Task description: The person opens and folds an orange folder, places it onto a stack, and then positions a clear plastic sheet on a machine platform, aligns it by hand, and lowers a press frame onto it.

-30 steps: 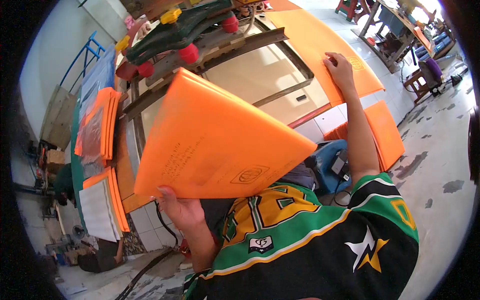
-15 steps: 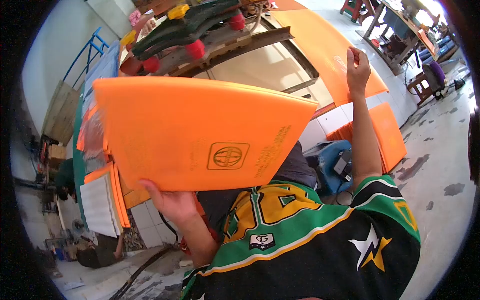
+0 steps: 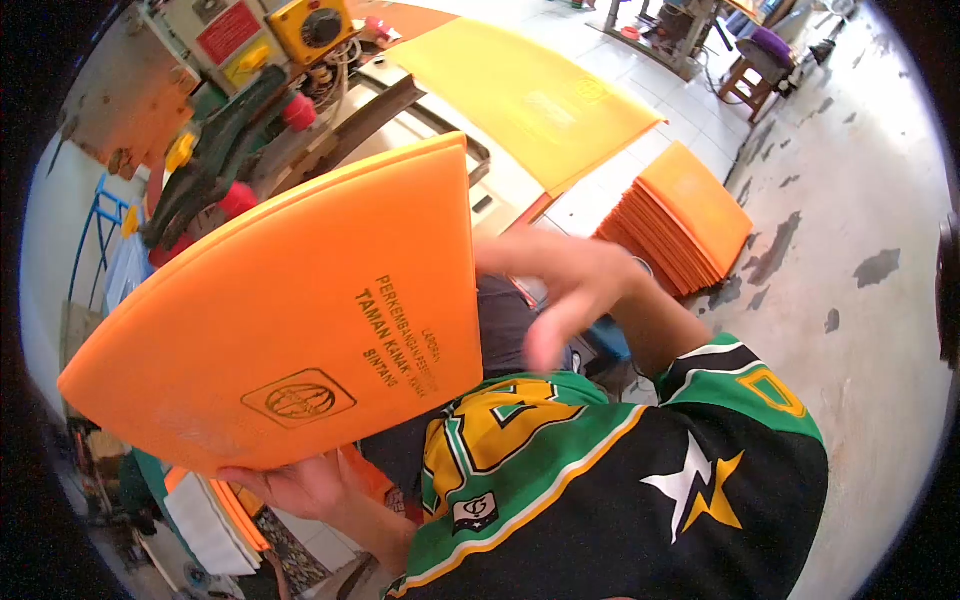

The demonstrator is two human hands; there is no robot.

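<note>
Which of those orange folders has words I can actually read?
The orange folder held up by the left hand: it shows "TAMAN KANAK" and a globe-like emblem. The stacked folders beyond the right hand show no readable lettering.

Now, on the pale bed (image 3: 508, 188), a dark metal frame (image 3: 375, 120) is laid, the bed's side bordered by a broad orange sheet (image 3: 520, 100). Over on the patchy grey floor (image 3: 850, 400), a wooden stool (image 3: 757, 74) is planted; what the stacked orange folders (image 3: 690, 205) are carried by cannot be made out.
</note>
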